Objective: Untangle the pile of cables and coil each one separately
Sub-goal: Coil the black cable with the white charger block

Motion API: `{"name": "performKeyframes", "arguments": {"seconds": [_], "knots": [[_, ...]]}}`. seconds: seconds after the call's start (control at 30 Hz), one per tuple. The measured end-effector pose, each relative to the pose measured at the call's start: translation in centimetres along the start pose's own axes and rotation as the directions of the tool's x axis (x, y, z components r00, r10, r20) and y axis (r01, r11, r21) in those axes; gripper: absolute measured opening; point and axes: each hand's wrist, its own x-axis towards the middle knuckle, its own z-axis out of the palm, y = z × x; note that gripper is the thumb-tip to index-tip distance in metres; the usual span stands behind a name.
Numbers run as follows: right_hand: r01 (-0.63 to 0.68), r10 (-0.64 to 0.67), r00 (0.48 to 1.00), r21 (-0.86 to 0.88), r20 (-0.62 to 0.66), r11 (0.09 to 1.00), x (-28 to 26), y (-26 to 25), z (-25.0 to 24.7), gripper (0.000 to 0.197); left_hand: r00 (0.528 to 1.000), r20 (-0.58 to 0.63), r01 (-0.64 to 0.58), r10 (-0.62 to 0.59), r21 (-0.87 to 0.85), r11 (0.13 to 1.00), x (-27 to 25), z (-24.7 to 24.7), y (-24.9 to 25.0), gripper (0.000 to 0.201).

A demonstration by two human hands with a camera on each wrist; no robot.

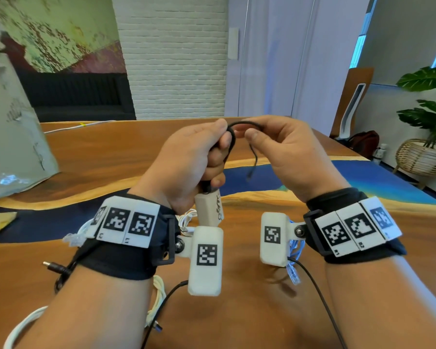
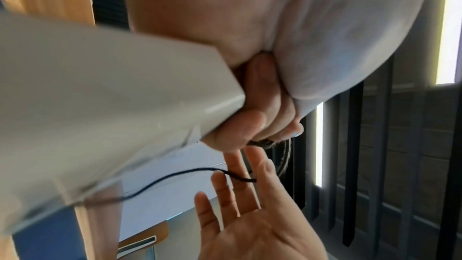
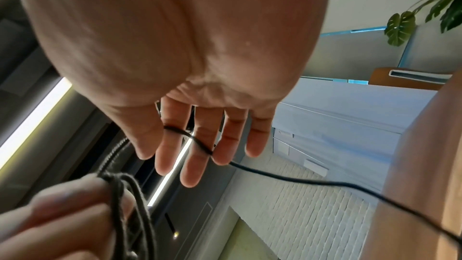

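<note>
I see my left hand (image 1: pixel 186 159) raised above the wooden table (image 1: pixel 111 152), fingers curled tight round a bundle of black braided cable (image 1: pixel 230 139) loops, with a beige adapter block (image 1: pixel 209 206) hanging just below the fist; my right hand (image 1: pixel 285 152) sits just beside the left hand, fingers nearly straight and slightly spread in the wrist views, thumb and forefinger touching the arch of cable that rises from the fist; a thinner black strand (image 3: pixel 287 175) crosses those fingers (image 3: pixel 200 155) and trails away; on the table below the left hand lie white cables (image 1: pixel 159 295), a pale blue cable (image 1: pixel 293 273) and a black barrel plug (image 1: pixel 52 267).
</note>
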Motion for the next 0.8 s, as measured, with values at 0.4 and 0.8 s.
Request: {"name": "performKeyframes", "arguments": {"seconds": [0.4, 0.8], "knots": [[0.132, -0.126, 0.988, 0.063, -0.092, 0.989, -0.6, -3.7, -2.0, 0.020, 0.980, 0.201, 0.077, -0.001, -0.368, 0.927, -0.6, -0.5, 0.9, 0.042], [0.056, 0.132, 0.962, -0.644, 0.239, 0.763, -1.1, -3.4, 2.1, 0.023, 0.968, -0.156, -0.247, 0.196, -0.455, 0.856, 0.8, 1.1, 0.2, 0.025]]}}
